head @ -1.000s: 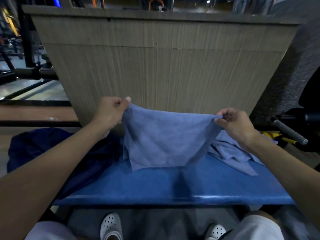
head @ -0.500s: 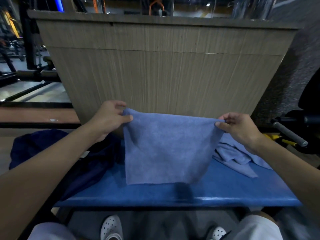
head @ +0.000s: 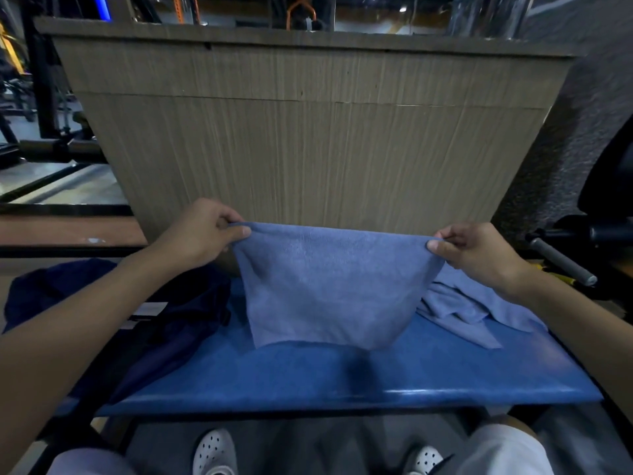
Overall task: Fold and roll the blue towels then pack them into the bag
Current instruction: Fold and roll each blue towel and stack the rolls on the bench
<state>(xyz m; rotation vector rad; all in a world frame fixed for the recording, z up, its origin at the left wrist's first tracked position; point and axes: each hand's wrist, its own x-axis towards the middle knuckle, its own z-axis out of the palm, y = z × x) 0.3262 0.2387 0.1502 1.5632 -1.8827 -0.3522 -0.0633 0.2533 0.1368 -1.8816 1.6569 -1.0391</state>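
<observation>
A light blue towel [head: 329,286] hangs stretched between my hands above the blue bench [head: 342,378]. My left hand [head: 202,231] pinches its top left corner and my right hand [head: 476,252] pinches its top right corner. The towel's lower edge touches the bench surface. A second light blue towel [head: 466,310] lies crumpled on the bench at the right, partly behind my right forearm. A dark navy bag [head: 161,317] lies slumped on the left end of the bench, under my left forearm.
A tall wood-grain panel [head: 308,132] stands right behind the bench. A grey-handled bar [head: 561,262] and dark equipment sit at the right. My white perforated shoes [head: 214,452] show on the floor below the bench's front edge.
The towel's top edge has been drawn flatter and wider between my hands, and its lower part has come down onto the bench. Both hands keep their pinch on the corners.
</observation>
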